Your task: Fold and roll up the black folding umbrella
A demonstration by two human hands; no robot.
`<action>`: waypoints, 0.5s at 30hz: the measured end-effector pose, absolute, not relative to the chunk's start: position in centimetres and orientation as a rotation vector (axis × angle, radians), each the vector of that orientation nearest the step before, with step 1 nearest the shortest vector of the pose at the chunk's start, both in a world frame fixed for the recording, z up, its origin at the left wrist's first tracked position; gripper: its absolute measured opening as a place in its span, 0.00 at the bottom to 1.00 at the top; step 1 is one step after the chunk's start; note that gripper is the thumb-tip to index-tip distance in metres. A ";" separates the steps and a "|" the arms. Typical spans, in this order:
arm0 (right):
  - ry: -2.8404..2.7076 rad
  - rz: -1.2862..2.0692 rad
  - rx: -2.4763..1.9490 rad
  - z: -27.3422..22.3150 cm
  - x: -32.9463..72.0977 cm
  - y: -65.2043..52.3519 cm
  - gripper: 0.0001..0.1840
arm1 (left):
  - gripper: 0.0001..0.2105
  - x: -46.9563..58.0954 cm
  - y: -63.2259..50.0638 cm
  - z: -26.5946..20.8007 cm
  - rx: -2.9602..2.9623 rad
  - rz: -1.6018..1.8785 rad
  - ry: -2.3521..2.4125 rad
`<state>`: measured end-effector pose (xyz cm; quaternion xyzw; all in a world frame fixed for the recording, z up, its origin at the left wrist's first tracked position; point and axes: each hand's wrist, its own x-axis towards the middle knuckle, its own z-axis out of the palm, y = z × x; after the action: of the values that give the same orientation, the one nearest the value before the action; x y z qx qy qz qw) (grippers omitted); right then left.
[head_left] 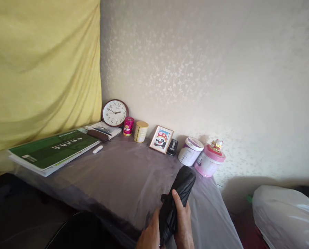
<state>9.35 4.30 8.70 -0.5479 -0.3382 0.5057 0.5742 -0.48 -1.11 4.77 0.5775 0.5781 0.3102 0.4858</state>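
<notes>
A black folded umbrella [183,181] is held up over the near right part of the table, tilted with its upper end to the right. My right hand [182,218] grips its right side, the thumb lying along the front. Lower down on the left side, my left hand [150,231] is closed around the umbrella; most of its fingers are hidden behind it. A small strap loop sticks out at the umbrella's left. Behind the upper end stand a white and purple tub [190,154] and a pink-lidded tub [208,164] with a lucky-cat figure [216,145] on top.
Along the wall stand a round clock [115,113], a pink can [128,127], a yellow-lidded can [141,132], a framed panda picture [161,139] and a black stapler-like item [172,147]. A green book [53,148] lies left on the table [123,173]. A plastic bag [286,214] sits right.
</notes>
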 end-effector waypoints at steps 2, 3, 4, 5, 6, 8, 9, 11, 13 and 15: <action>-0.781 1.130 -1.301 8.6 9.2 4.2 0.29 | 0.39 -0.6 -1.0 4.8 1.457 0.725 1.429; -0.766 1.115 -1.306 8.7 9.2 4.2 0.29 | 0.40 -0.7 -0.9 4.9 1.476 0.730 1.399; -0.746 1.112 -1.308 8.7 9.2 4.1 0.29 | 0.40 -0.8 -0.7 5.1 1.497 0.757 1.343; -0.722 1.127 -1.304 8.8 9.3 4.1 0.28 | 0.41 -0.9 -0.6 5.3 1.501 0.805 1.253; -0.697 1.159 -1.297 8.9 9.4 4.0 0.28 | 0.40 -1.0 -0.5 5.6 1.474 0.858 1.136; -0.649 1.258 -1.272 9.2 9.5 3.9 0.27 | 0.38 -1.1 -0.4 6.0 1.311 0.902 0.883; -0.634 1.312 -1.257 9.3 9.6 3.9 0.27 | 0.36 -1.1 -0.4 6.2 1.217 0.890 0.783; -0.627 1.380 -1.236 9.5 9.6 3.9 0.27 | 0.36 -1.0 -0.5 6.3 1.128 0.871 0.689; -0.643 1.374 -1.236 9.4 9.6 4.0 0.27 | 0.38 -0.8 -0.6 6.0 1.222 0.907 0.764; -0.677 1.312 -1.250 9.2 9.6 4.0 0.26 | 0.42 -0.6 -0.8 5.4 1.409 0.911 0.985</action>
<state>9.57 3.99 9.20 -0.5321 -0.2882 0.5582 0.5676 -0.63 -0.78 5.37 0.5986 0.4184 0.3869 0.5629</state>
